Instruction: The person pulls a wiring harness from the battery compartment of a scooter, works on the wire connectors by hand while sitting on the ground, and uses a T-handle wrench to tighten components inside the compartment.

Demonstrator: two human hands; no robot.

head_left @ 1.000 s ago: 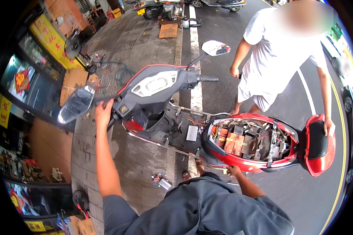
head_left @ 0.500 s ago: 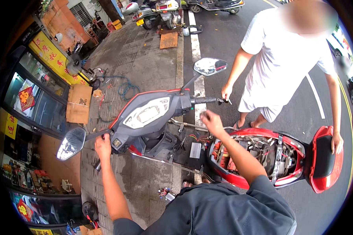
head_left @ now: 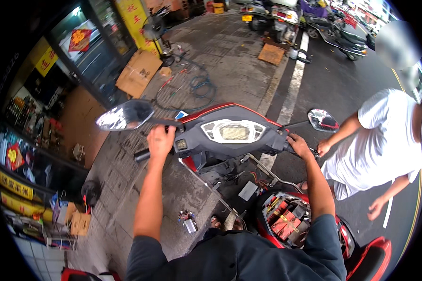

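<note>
A grey scooter handlebar cover (head_left: pixel 229 146) with a red upper edge and a clear-windowed instrument panel (head_left: pixel 234 132) lies before me. My left hand (head_left: pixel 161 140) is closed round its left end, beside the stem of the left mirror (head_left: pixel 126 115). The left handlebar grip (head_left: pixel 142 155) sticks out just left of that hand. My right hand (head_left: pixel 299 145) closes over the cover's right end, below the right mirror (head_left: pixel 323 121); its fingertips are partly hidden. Another person's hand (head_left: pixel 322 148) is at the outer end of the right handlebar.
The scooter's red rear body (head_left: pixel 267 229) is open, showing wiring and red parts. A silver box (head_left: pixel 248 191) with loose wires lies on the frame. The other person in white (head_left: pixel 375 150) stands at right. A cardboard sheet (head_left: pixel 139 74) and a blue hose (head_left: pixel 201 86) lie ahead.
My right hand has come down from the air onto the cover's right end. The cover now faces me squarely. The other person's far hand has left the red tail box.
</note>
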